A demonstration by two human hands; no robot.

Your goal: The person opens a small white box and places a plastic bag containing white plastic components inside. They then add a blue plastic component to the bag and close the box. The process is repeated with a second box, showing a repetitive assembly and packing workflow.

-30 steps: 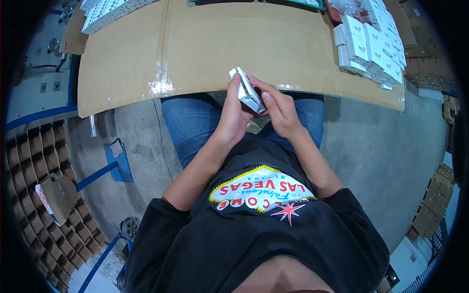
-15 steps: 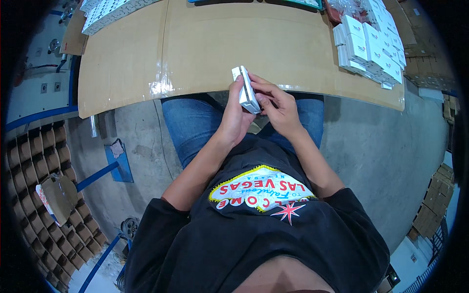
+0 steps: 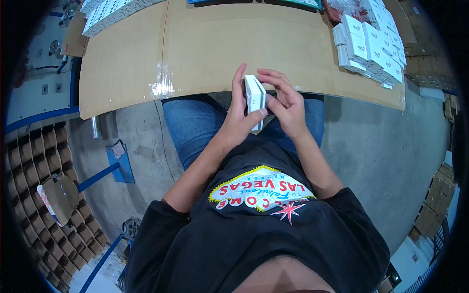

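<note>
A small white box (image 3: 255,96) is between my two hands, just past the near edge of the table and over my lap. It stands tilted, and a thin gap shows along its upper edge. My left hand (image 3: 235,119) grips it from the left, with the thumb across its lower part and the index finger stretched up beside it. At the box's right edge rests the thumb of my right hand (image 3: 289,108), whose other fingers curl around its upper right corner. The far side of the box is hidden.
A cardboard-covered table (image 3: 210,53) spans the front. Stacked white boxes (image 3: 376,53) stand at its right, beside a reddish tray with clear plastic. More white cartons (image 3: 119,14) lie at the far left. A green tray (image 3: 298,4) and a blue one touch the far edge.
The box has been turned in my hands and sits slightly further right and lower. My left thumb has moved from its upper end to its lower part; the index finger has straightened.
</note>
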